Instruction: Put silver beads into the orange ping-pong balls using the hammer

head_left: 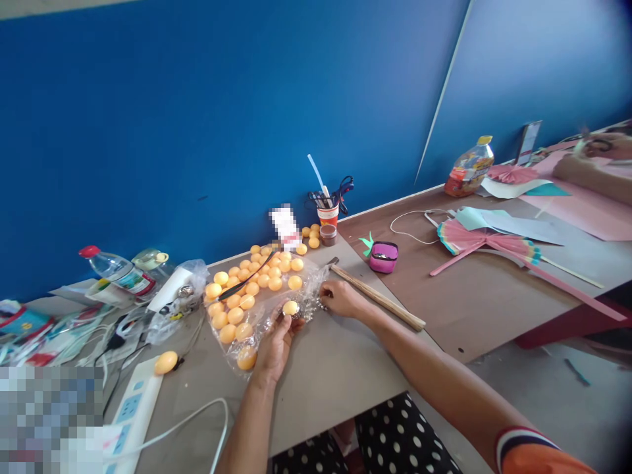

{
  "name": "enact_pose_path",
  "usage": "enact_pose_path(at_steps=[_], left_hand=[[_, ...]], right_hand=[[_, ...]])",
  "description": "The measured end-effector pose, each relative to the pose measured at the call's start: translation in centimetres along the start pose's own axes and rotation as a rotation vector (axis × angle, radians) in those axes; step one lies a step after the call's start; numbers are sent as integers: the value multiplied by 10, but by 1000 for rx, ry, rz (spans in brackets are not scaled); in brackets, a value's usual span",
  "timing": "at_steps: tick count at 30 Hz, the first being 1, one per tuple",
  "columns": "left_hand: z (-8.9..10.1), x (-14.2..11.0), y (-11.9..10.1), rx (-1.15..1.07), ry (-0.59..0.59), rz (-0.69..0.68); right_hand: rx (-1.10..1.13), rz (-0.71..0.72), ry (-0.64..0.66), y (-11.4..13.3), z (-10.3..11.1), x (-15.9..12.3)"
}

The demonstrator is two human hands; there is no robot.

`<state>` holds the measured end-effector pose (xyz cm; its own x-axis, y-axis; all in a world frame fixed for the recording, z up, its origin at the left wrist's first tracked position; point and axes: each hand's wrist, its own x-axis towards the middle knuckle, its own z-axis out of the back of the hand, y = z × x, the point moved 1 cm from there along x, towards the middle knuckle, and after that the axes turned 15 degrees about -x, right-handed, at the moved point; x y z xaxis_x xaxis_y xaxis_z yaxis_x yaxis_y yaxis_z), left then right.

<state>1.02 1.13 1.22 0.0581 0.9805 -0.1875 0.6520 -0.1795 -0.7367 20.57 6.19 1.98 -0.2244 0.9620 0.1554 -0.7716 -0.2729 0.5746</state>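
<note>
My left hand [275,349] is closed around a pale orange ball [290,307], which looks like a table-tennis ball and has something dark around its lower side. To its right, my right hand [343,299] has its fingertips pressed together at the edge of a clear plastic bag [312,289]. What sits in that pinch is too small to make out. Many similar orange balls [252,288] lie in or on the bag, with a dark thin strip [251,273] across them. Behind my right hand lies a brush with a wooden handle [378,297].
A paper cup of pens [328,216], a small round jar [328,235] and a purple pouch [384,257] stand further back. At left are a power strip [129,415], a single ball [166,363] and bottles [123,273]. Paper fans [481,242] lie right, near another person's hands [605,148].
</note>
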Motion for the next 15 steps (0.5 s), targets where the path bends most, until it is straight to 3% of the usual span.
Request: enact_pose_path(at_steps=[8,15], left_hand=[[3,2,3,16,4,-3],[1,2,4,95,24,-24]], right_hand=[[763,-40,298,16,3,-5],[862,12,359,24,-3,-10]])
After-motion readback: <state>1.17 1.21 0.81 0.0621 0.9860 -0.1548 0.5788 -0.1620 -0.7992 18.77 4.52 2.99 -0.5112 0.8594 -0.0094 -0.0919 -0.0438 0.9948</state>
